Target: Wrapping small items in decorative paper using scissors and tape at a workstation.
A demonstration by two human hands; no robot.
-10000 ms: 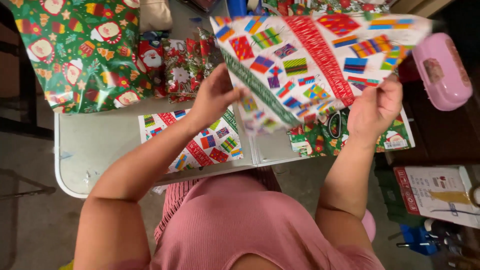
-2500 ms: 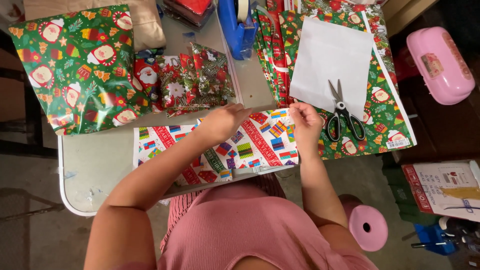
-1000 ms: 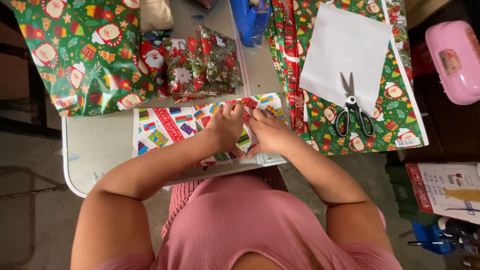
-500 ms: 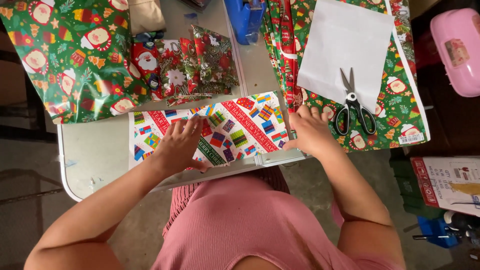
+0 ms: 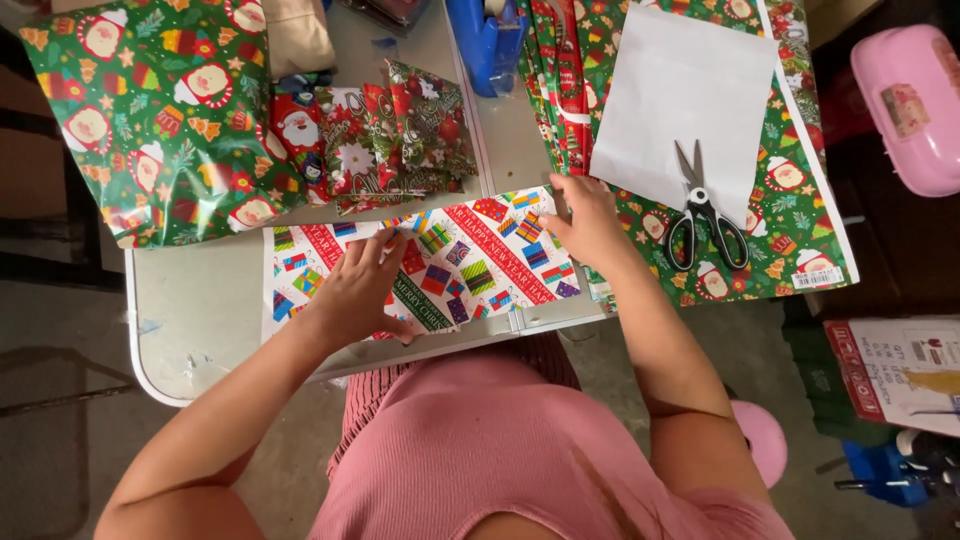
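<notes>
A folded sheet of white wrapping paper (image 5: pixel 470 265) with red stripes and coloured gift prints lies flat at the table's near edge. My left hand (image 5: pixel 362 288) presses flat on its left half, fingers spread. My right hand (image 5: pixel 585 222) rests on its upper right corner, fingertips touching the paper's edge. Neither hand grips anything.
Black-handled scissors (image 5: pixel 702 208) lie on a white sheet (image 5: pixel 685 95) over green printed wrapping paper (image 5: pixel 790 190) at right. A large green wrapped parcel (image 5: pixel 160 110) and smaller red wrapped items (image 5: pixel 385 135) sit at the back. A blue tape dispenser (image 5: pixel 490 40) stands behind; a pink case (image 5: pixel 910 105) is far right.
The striped paper came down from being held up and now lies folded flat. My hands moved apart along it, the left sliding left, the right to the upper right corner.
</notes>
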